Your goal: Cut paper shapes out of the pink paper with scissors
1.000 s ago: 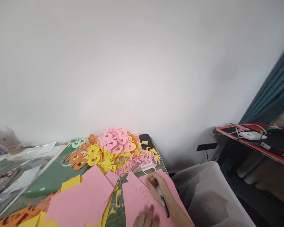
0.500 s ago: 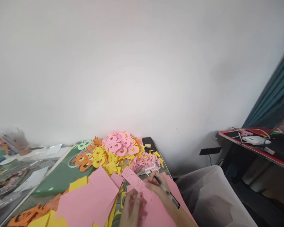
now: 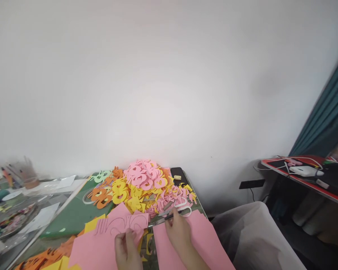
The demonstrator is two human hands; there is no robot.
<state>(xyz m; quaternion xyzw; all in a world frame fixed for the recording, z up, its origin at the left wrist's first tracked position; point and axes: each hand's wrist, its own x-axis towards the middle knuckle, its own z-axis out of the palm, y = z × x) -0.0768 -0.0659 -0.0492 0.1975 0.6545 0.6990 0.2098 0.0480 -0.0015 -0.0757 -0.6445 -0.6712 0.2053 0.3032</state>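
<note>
I've got the left hand (image 3: 127, 249) here with thumb and forefinger pressed together, pinching the lower edge of a pink strip (image 3: 138, 220), and that strip sits over a larger pink sheet (image 3: 92, 245), curved pencil-like lines and narrow finger-like strokes showing on its face. The left hand comes up from the bottom edge of my view, fingertips pointing away from the wearer, back of the hand partly turned up. Over to the right hand (image 3: 178, 232): fingers bent and bunched, tips at a dark, slim thing (image 3: 169, 216) just beside the white-handled scissors (image 3: 190, 211), and from where I sit I cannot tell whether they're gripping it or merely touching it. That forearm slants in from the lower right, across the pink sheets (image 3: 205, 236), hand tipped forward and to the left. Beyond both hands, pink scraps (image 3: 165, 200) lie near the scissors, and behind those there's the heap, pink cutouts (image 3: 142, 174) on top, yellow cutouts (image 3: 119, 189) at its left side.
</note>
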